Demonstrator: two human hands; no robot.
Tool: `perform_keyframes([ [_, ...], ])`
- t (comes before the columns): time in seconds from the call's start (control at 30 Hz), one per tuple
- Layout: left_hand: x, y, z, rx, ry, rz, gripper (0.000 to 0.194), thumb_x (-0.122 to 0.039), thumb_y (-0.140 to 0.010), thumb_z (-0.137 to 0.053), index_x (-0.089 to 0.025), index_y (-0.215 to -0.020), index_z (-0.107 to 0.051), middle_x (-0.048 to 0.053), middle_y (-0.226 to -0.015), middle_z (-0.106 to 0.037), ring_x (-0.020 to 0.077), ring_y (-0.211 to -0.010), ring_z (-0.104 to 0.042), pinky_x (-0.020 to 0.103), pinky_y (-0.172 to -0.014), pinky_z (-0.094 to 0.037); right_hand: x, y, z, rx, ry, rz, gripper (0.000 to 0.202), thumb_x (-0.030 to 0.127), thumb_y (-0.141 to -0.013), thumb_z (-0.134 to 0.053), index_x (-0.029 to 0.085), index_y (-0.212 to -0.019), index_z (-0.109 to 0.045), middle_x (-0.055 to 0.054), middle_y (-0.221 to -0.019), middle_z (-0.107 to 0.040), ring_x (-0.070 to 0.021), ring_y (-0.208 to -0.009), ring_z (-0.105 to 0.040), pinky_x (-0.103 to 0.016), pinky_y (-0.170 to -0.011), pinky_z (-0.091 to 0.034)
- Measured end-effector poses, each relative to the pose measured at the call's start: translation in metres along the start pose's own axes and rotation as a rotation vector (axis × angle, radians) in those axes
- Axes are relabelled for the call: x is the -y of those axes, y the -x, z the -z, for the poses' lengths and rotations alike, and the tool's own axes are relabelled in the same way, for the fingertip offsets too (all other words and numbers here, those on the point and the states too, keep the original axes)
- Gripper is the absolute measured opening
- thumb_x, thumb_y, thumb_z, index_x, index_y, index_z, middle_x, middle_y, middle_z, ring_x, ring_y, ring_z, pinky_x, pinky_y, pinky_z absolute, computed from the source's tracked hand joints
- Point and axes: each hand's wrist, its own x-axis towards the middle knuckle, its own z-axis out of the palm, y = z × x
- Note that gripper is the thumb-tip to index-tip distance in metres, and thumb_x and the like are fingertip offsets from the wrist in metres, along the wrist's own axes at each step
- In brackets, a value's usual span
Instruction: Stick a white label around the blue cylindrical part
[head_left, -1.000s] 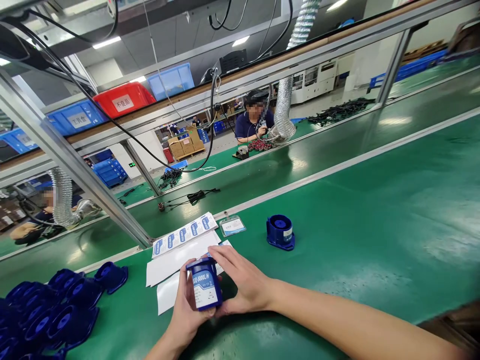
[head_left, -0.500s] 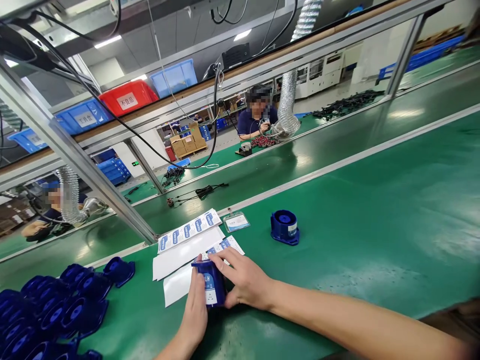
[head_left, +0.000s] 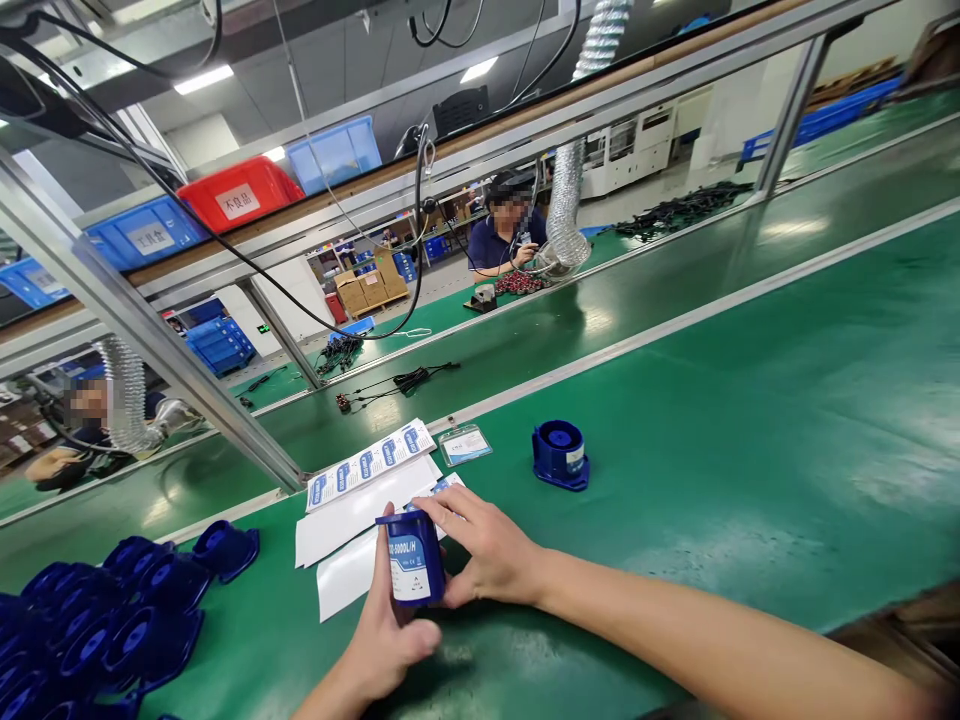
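Between my two hands, above the green bench, is a blue plastic housing (head_left: 429, 562) with a blue-and-white label reading "5000L/H" on the side toward me. My left hand (head_left: 386, 635) supports its left side with the fingers, while the thumb sticks out below the label. Gripping from the right is my right hand (head_left: 491, 550), fingers over the top and thumb low on the side. Just beyond my hands lie label sheets (head_left: 371, 465) and white backing paper (head_left: 360, 510). Another labelled blue housing (head_left: 559, 455) stands on its flange to the right.
Many similar blue housings (head_left: 142, 640) crowd the bench at left. A clear badge holder (head_left: 465, 445) lies behind the sheets. Black cables (head_left: 409, 382) rest past the metal rail. Beyond the frame, a person (head_left: 510, 235) works at another bench. Red and blue bins (head_left: 240, 195) sit on the overhead shelf.
The housing has turned so its label faces me more fully. My left thumb has swung out from the housing's side to below the label. The view has shifted slightly.
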Motion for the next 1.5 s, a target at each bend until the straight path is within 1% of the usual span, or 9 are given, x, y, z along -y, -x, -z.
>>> perform_keyframes([
  [0.17,-0.010,-0.007,-0.010,-0.173,0.271,0.110,0.088,-0.076,-0.097,-0.050,-0.038,-0.168,-0.014,0.012,-0.126,-0.073,0.0325,-0.101,-0.076,0.052,-0.093,-0.061,0.000,-0.001,-0.007,-0.069,-0.111,0.017,0.113,0.046,-0.064,-0.099,0.015,-0.157,-0.044,-0.018,-0.130,-0.067,-0.0325,-0.112,-0.064,-0.045,-0.095,-0.058],
  [0.33,-0.002,-0.002,0.000,-0.216,-0.136,0.029,0.078,-0.075,-0.101,-0.042,-0.034,-0.166,-0.028,0.010,-0.161,-0.051,0.0327,-0.139,-0.059,0.051,-0.119,-0.050,0.006,0.002,-0.014,-0.010,0.015,0.003,0.112,0.039,-0.062,-0.101,0.013,-0.155,-0.044,-0.019,-0.125,-0.065,-0.0334,-0.104,-0.063,-0.046,-0.087,-0.059],
  [0.5,0.013,-0.006,0.018,-0.298,-0.358,0.011,0.081,-0.077,-0.095,-0.054,-0.018,-0.151,-0.055,0.014,-0.169,-0.038,0.0341,-0.163,-0.024,0.052,-0.137,-0.008,0.018,0.003,-0.012,0.124,0.230,-0.037,0.102,0.029,-0.067,-0.097,0.005,-0.152,-0.047,-0.021,-0.120,-0.065,-0.0336,-0.100,-0.060,-0.048,-0.086,-0.059],
  [0.67,0.021,-0.011,0.022,-0.304,-0.404,-0.008,0.082,-0.079,-0.090,-0.061,-0.017,-0.143,-0.063,0.018,-0.164,-0.047,0.0397,-0.158,-0.034,0.059,-0.136,-0.010,0.024,-0.001,-0.013,0.182,0.315,-0.052,0.097,0.032,-0.067,-0.096,0.001,-0.148,-0.052,-0.021,-0.114,-0.066,-0.0344,-0.098,-0.059,-0.050,-0.087,-0.060],
  [0.87,0.014,-0.007,0.018,-0.197,-0.410,-0.027,0.080,-0.067,-0.095,-0.065,-0.019,-0.156,-0.049,0.016,-0.170,-0.037,0.0365,-0.163,-0.022,0.058,-0.137,-0.004,0.010,0.000,-0.007,0.181,0.248,-0.090,0.101,0.041,-0.064,-0.098,0.003,-0.147,-0.054,-0.021,-0.115,-0.067,-0.0350,-0.098,-0.061,-0.049,-0.083,-0.062],
  [1.13,0.007,-0.010,0.014,-0.068,-0.224,-0.088,0.131,-0.067,-0.063,-0.095,-0.028,-0.162,-0.018,0.020,-0.168,-0.034,0.0445,-0.154,-0.038,0.057,-0.123,-0.043,-0.007,0.002,0.000,0.021,-0.149,-0.074,0.121,0.038,-0.064,-0.099,0.017,-0.164,-0.034,-0.019,-0.138,-0.062,-0.0340,-0.119,-0.064,-0.046,-0.101,-0.059],
  [1.27,-0.002,-0.014,0.005,-0.153,-0.187,-0.181,0.114,-0.049,-0.058,-0.103,-0.028,-0.147,-0.035,0.019,-0.147,-0.054,0.0410,-0.135,-0.059,0.051,-0.110,-0.054,-0.005,0.001,-0.001,0.075,-0.114,-0.054,0.131,0.033,-0.065,-0.097,0.018,-0.169,-0.019,-0.025,-0.152,-0.048,-0.0392,-0.134,-0.057,-0.049,-0.105,-0.058],
  [1.37,-0.008,-0.014,-0.001,-0.213,-0.233,-0.241,0.098,-0.036,-0.059,-0.102,-0.028,-0.137,-0.043,0.012,-0.140,-0.056,0.0349,-0.133,-0.060,0.043,-0.110,-0.054,-0.001,-0.001,0.004,0.051,0.175,0.135,0.097,0.031,-0.082,-0.086,0.024,-0.165,-0.035,-0.027,-0.161,-0.032,-0.0446,-0.150,-0.037,-0.061,-0.112,-0.051],
  [1.5,-0.009,-0.010,-0.007,-0.155,-0.225,-0.191,0.089,-0.028,-0.065,-0.099,-0.029,-0.137,-0.046,0.011,-0.143,-0.057,0.0321,-0.132,-0.062,0.037,-0.104,-0.058,0.006,-0.006,0.012,0.010,0.346,0.315,0.058,0.032,-0.092,-0.076,0.025,-0.147,-0.059,-0.021,-0.153,-0.039,-0.0390,-0.148,-0.035,-0.068,-0.120,-0.040],
])
